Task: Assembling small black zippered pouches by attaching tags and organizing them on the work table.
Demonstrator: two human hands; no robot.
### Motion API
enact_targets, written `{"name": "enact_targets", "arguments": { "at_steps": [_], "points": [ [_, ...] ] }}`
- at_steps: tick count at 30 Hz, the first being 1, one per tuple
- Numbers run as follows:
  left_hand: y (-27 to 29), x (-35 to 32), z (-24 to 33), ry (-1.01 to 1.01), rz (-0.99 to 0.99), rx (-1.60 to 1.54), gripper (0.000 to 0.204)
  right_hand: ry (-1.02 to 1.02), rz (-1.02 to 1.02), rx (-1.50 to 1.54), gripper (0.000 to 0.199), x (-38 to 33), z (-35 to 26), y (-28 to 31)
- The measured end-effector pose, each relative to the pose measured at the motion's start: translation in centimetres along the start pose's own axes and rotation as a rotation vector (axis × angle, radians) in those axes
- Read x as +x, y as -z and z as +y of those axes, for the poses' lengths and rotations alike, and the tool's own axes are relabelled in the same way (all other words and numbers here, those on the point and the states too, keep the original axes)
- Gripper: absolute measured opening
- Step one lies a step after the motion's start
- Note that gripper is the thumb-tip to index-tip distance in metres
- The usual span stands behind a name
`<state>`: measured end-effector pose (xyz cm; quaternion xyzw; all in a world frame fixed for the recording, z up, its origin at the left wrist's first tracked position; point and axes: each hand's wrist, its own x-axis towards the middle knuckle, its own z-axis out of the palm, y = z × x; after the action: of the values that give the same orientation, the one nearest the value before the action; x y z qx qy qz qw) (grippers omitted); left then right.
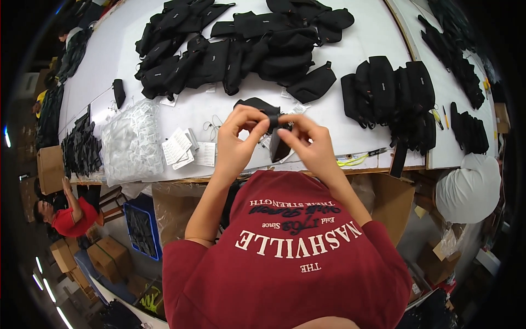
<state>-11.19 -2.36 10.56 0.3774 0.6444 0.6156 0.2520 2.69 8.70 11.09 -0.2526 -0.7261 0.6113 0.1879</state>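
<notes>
My left hand (236, 131) and my right hand (307, 140) meet above the near edge of the white table (350, 66). Together they pinch a small black fabric piece (274, 122), fingertips of both hands closed on it. A black strap end (279, 148) hangs down from it between my hands. Just behind my hands lies a flat black pouch (256, 104). White paper tags (178, 147) lie on the table left of my left hand.
A large heap of black bags (230, 44) fills the far table. More black bags (394, 93) stand at right. A clear bag of white tags (131, 140) lies at left. A person in red (68, 216) is below left, by cardboard boxes (104, 255) and a blue crate (142, 230).
</notes>
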Motion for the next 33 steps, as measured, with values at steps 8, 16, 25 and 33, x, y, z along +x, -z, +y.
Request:
{"name": "enact_targets", "arguments": {
  "at_steps": [8, 16, 25, 33],
  "points": [
    [0.4, -0.7, 3.5, 0.216, -0.193, -0.552, 0.006, -0.052, -0.133, 0.716, 0.014, 0.4, 0.1, 3.3],
    [-1.3, -1.0, 5.0, 0.186, -0.169, -0.369, 0.011, -0.165, -0.380, 1.415, 0.023, -0.3, 0.1, 2.9],
    [-3.0, -1.6, 4.0, 0.336, -0.061, -0.558, 0.014, 0.320, 0.222, 0.354, 0.018, -0.5, -0.5, 0.7],
    [-3.2, -1.7, 4.1, 0.388, -0.044, -0.663, 0.013, 0.711, 0.302, -0.183, 0.021, 0.5, 1.0, 1.8]
  ]
}}
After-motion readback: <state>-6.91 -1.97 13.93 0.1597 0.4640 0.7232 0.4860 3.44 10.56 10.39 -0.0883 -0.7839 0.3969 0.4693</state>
